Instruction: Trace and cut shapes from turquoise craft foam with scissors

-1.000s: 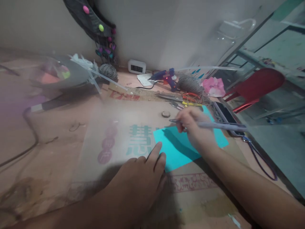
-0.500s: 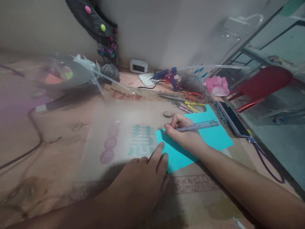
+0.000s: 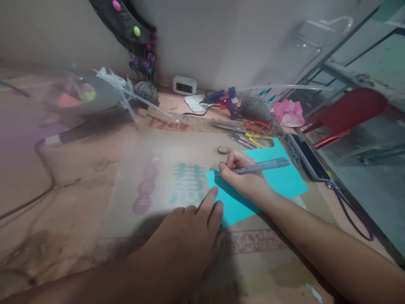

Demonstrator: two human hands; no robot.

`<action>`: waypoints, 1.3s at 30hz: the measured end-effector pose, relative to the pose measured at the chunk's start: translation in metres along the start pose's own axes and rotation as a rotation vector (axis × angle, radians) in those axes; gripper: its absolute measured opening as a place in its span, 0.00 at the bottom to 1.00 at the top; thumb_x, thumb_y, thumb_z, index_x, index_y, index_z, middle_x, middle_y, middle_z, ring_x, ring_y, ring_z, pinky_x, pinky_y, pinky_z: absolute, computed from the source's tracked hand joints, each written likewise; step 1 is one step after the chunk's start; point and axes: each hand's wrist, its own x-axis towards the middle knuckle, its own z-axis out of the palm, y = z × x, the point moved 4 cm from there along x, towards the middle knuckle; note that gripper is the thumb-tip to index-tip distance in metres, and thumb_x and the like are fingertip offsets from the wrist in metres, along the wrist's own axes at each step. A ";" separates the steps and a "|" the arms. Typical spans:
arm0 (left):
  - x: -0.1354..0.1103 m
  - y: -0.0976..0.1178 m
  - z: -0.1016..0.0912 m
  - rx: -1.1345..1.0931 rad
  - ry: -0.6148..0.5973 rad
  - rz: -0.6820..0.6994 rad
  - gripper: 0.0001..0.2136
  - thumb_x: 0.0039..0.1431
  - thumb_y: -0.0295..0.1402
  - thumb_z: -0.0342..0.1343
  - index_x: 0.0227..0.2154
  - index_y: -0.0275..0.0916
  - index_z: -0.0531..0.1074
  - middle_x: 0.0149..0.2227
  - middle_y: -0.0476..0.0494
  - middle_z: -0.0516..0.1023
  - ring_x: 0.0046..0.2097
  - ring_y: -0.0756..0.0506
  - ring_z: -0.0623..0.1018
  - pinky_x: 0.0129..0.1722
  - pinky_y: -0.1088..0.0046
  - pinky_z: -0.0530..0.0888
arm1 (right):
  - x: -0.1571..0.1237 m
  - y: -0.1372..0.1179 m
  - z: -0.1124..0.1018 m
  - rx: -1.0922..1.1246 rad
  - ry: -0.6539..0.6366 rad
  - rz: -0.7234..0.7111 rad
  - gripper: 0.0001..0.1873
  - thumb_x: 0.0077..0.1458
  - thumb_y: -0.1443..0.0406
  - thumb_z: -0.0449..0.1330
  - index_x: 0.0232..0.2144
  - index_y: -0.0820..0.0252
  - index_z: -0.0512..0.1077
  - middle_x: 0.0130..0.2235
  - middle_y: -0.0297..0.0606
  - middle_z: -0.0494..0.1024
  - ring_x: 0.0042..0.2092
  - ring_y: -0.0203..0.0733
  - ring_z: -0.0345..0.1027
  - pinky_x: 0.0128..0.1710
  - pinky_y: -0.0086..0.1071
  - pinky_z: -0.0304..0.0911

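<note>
A sheet of bright turquoise paper [image 3: 281, 177] lies on a printed cardboard sheet [image 3: 126, 228] on the table. My right hand [image 3: 242, 173] is closed around a pale grey pen [image 3: 268, 165], its tip down near the paper's upper left corner. The tip itself is hard to make out. Fingers stretched, my left hand [image 3: 193, 228] rests flat at the paper's left edge, with the fingertips touching it. Just above my right hand sits a small round stone-like piece [image 3: 223, 150].
Behind the paper lie scissors [image 3: 230, 126], yellow-handled pliers [image 3: 259, 138], a blue glue gun [image 3: 226, 100] with a lit red light, and grey yarn [image 3: 256, 109]. A phone [image 3: 308, 157] is at right. A white clock [image 3: 184, 85] stands by the wall; a red chair [image 3: 348, 112] is beyond.
The view has shifted very slightly. My right hand and the pen have barely moved; my left hand stays in place on the paper.
</note>
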 end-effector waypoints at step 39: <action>-0.001 0.001 -0.003 0.004 0.124 0.004 0.19 0.66 0.38 0.53 0.54 0.35 0.76 0.60 0.36 0.74 0.31 0.45 0.81 0.26 0.66 0.73 | 0.001 -0.003 0.001 -0.076 -0.081 0.002 0.14 0.50 0.66 0.57 0.20 0.53 0.54 0.20 0.25 0.56 0.23 0.33 0.51 0.23 0.30 0.47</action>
